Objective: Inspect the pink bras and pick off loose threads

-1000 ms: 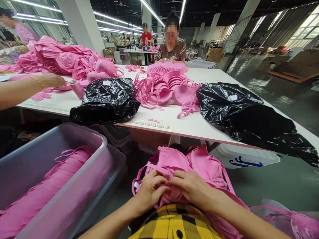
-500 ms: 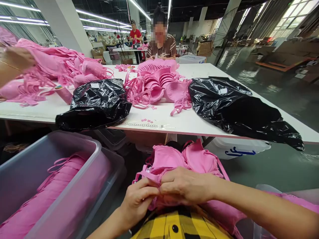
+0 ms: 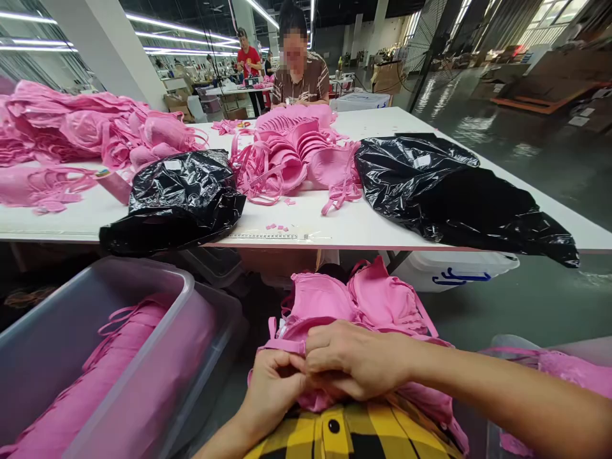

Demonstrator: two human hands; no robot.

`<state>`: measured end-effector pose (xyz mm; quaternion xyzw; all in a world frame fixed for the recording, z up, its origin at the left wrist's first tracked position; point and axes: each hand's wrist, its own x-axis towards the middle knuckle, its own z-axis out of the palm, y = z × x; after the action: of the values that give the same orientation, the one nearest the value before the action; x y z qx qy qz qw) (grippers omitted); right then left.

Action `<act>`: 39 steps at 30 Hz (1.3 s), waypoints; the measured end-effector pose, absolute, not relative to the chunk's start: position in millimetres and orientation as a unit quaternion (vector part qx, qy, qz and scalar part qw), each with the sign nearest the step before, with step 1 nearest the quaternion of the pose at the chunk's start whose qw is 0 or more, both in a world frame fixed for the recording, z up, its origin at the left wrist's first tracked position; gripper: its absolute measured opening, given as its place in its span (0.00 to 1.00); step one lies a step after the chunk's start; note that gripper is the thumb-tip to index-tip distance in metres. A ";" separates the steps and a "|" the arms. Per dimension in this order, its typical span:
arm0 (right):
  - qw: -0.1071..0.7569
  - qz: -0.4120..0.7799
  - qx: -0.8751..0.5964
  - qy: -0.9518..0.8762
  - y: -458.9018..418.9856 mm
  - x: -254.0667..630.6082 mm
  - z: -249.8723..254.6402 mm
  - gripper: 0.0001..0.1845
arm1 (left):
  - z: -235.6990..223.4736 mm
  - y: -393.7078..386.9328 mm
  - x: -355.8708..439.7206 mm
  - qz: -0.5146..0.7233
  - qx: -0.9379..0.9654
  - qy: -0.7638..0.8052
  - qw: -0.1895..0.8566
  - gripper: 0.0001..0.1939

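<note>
Pink bra (image 3: 325, 296) lies on the lap, cups on the far side, just below the near edge of the bench (image 3: 325, 226); both hands at its near side, touching or nearly so; left hand (image 3: 272, 386): thumb and forefinger pinching near where a pink strap (image 3: 283, 345) passes over the hand; right hand (image 3: 351, 360): fingers curled and close together, gripping the bra's near part, tips hidden, so the exact spot held cannot be read; progress on this piece judged as midway, since both hands are on it and it has not been set down; any join or fastening between the hands is covered, so its state is unknown; elsewhere: a nested row of bras (image 3: 306, 153) stands in order on the bench, a black bag (image 3: 186, 191) to its left and a second black bag (image 3: 459, 191) to its right; a looser pink heap (image 3: 86, 124) lies at far left; in the grey bin (image 3: 187, 284) at near left, a packed pink stack (image 3: 115, 363) lies lengthwise; which of these groups is finished and which remains cannot be told; the neat row and stack suggest sorted pieces, the heap less so; small pink scraps (image 3: 277, 227) lie near the bench edge.
</note>
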<state>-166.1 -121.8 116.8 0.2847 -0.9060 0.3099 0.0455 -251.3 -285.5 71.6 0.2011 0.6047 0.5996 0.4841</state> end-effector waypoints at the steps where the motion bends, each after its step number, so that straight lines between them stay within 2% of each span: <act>1: 0.042 0.313 0.270 -0.910 -121.5 -164.0 114.3 0.07 | 68.5 -284.6 -249.3 0.601 0.190 0.598 0.495 0.08; 4: 0.068 0.361 0.185 -0.912 -120.3 -152.2 108.9 0.07 | 61.5 -283.8 -246.8 0.596 0.148 0.600 0.513 0.12; 7: 0.114 0.406 0.037 -0.906 -123.9 -131.9 106.7 0.08 | 60.2 -285.1 -247.9 0.597 0.114 0.610 0.508 0.14; 12: 0.069 0.338 -0.072 -0.936 -145.1 -104.5 90.7 0.08 | 58.9 -281.2 -246.4 0.633 0.067 0.592 0.495 0.16; 15: 0.103 0.265 -0.112 -0.952 -158.6 -104.4 75.2 0.08 | 53.7 -274.0 -241.3 0.647 0.047 0.593 0.477 0.17; 19: 0.146 0.150 -0.141 -0.968 -167.5 -110.5 63.4 0.07 | 46.9 -267.0 -233.9 0.650 0.070 0.608 0.451 0.12; 21: 0.153 0.137 -0.147 -0.968 -168.7 -111.2 61.9 0.09 | 47.1 -268.2 -232.9 0.646 0.104 0.623 0.429 0.08; 24: 0.161 0.213 -0.132 -0.955 -171.0 -109.6 63.8 0.09 | 51.2 -277.1 -235.9 0.622 0.245 0.646 0.367 0.02; 28: 0.177 0.309 -0.055 -0.933 -180.4 -109.4 71.2 0.09 | 48.5 -290.3 -239.9 0.581 0.457 0.603 0.300 0.08; 32: 0.155 0.349 0.009 -0.924 -176.6 -108.6 81.5 0.10 | 35.0 -291.4 -235.4 0.567 0.503 0.558 0.339 0.13; 37: 0.130 0.304 -0.127 -0.935 -130.2 -99.4 96.5 0.07 | 34.5 -291.1 -234.9 0.574 0.423 0.589 0.381 0.06; 39: 0.095 0.276 -0.114 -0.950 -115.3 -101.2 101.1 0.16 | 36.7 -291.5 -237.3 0.571 0.410 0.594 0.391 0.05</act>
<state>-101.2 -115.3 101.1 -0.1140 -0.9497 0.2760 0.0946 -237.3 -291.5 36.7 0.4101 0.5941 0.5707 0.3914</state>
